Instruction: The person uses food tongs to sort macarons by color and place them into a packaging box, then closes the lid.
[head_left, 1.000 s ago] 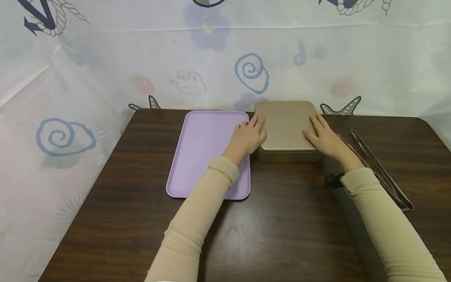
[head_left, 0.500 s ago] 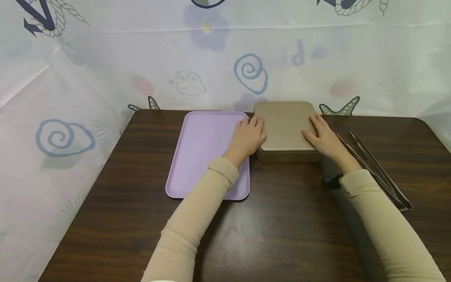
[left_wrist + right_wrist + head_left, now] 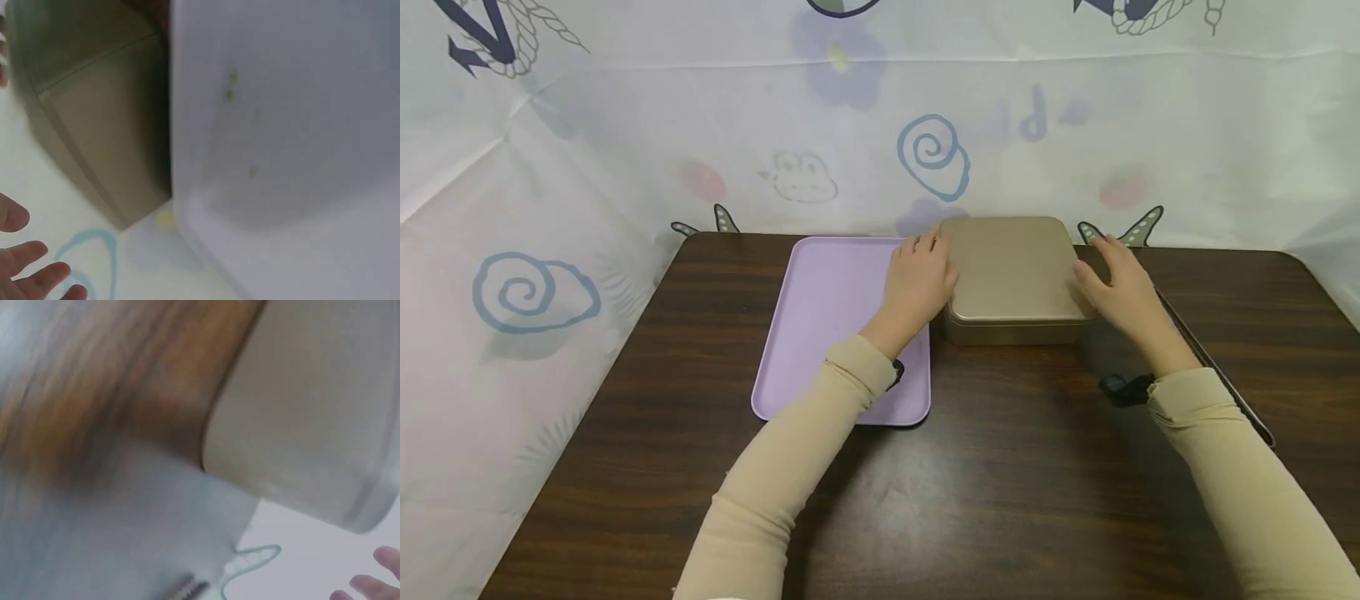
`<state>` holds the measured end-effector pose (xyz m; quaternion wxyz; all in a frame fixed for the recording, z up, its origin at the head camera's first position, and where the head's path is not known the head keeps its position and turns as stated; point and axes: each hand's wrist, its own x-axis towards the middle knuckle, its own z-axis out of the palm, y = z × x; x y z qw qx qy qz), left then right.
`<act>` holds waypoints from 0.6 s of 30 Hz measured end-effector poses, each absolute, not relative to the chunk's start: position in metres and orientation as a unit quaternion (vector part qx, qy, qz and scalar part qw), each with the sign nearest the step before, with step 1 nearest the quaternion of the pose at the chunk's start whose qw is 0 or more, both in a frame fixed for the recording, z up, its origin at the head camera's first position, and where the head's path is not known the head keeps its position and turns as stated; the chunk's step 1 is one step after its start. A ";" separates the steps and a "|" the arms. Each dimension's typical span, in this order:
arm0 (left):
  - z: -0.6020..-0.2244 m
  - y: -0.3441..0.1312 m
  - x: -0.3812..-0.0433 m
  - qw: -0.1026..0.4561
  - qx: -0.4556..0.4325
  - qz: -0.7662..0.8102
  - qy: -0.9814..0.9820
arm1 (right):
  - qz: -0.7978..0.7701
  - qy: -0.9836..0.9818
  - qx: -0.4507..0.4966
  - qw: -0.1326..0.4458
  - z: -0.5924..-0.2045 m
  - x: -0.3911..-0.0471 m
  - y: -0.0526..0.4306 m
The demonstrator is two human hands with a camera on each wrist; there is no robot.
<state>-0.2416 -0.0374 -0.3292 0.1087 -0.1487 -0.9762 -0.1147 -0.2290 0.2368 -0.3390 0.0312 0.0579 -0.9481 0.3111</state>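
A closed gold tin box (image 3: 1011,271) with rounded corners sits at the back of the brown table. To its left lies a lilac tray (image 3: 835,333). My left hand (image 3: 917,275) is above the tray's right side, its fingers extended, the thumb side right by the tin's left edge. In the left wrist view its fingertips (image 3: 44,275) show spread beside the tin. My right hand (image 3: 1123,292) is just off the tin's right side with thumb and fingers apart, holding nothing. Metal tongs (image 3: 1255,423) lie under the right forearm, mostly hidden; a toothed tip (image 3: 187,589) shows in the right wrist view.
A white printed cloth (image 3: 850,125) hangs behind the table and along its left side. Wood-grain tabletop (image 3: 1000,467) stretches in front of the tin. A black strap piece (image 3: 1126,390) sits at the right wrist.
Both hands have moved off the tin's lid: the right hand to the right, over the tongs, the left slightly left and back. The tin and tray have stayed in place.
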 end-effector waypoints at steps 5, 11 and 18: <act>-0.310 -0.064 -0.234 0.132 -0.136 -0.136 -0.972 | 0.306 -0.950 0.043 0.055 -0.327 -0.221 0.253; -0.291 -0.113 -0.221 0.143 -0.101 -0.133 -0.975 | 0.286 -0.955 0.015 0.080 -0.317 -0.208 0.278; -0.292 -0.181 -0.208 0.150 -0.034 -0.141 -0.978 | 0.254 -0.963 -0.005 0.084 -0.316 -0.197 0.304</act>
